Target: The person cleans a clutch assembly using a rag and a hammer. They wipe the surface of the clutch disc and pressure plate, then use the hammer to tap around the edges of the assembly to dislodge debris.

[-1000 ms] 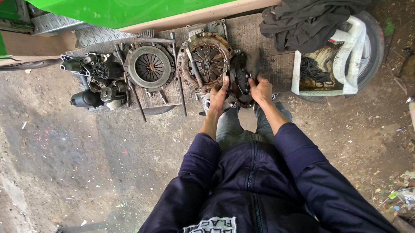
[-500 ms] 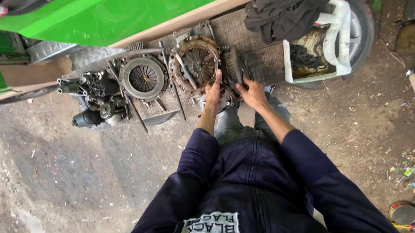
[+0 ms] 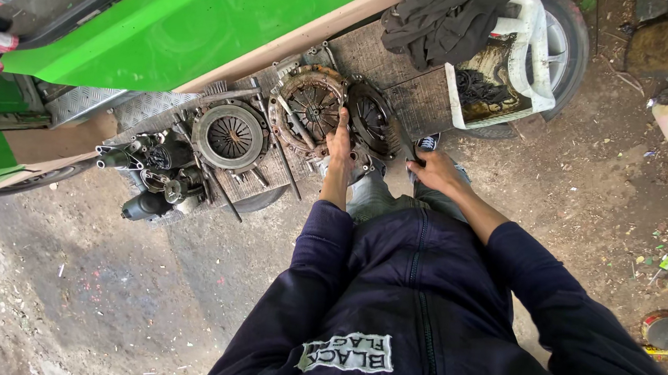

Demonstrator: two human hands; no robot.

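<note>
Fingers of the left hand (image 3: 341,142) are stretched out flat and lie on the lower edge of the rusty clutch cover (image 3: 309,107), pressing on it and not closing around anything. The right hand (image 3: 435,169) is half curled, and its fingers seem to close on a thin dark tool (image 3: 400,141) beside the dark clutch disc (image 3: 371,120), but the view is too small to be sure of the grip. The disc leans against the right side of the rusty cover, just above the person's knees. Both parts rest on a metal checker plate (image 3: 375,53) under the green vehicle body (image 3: 197,21). To the left lies a second, grey pressure plate (image 3: 230,136), and further left a group of oily engine parts (image 3: 154,179). A white plastic container (image 3: 506,74) stands near a wheel (image 3: 568,39) on the right.
</note>
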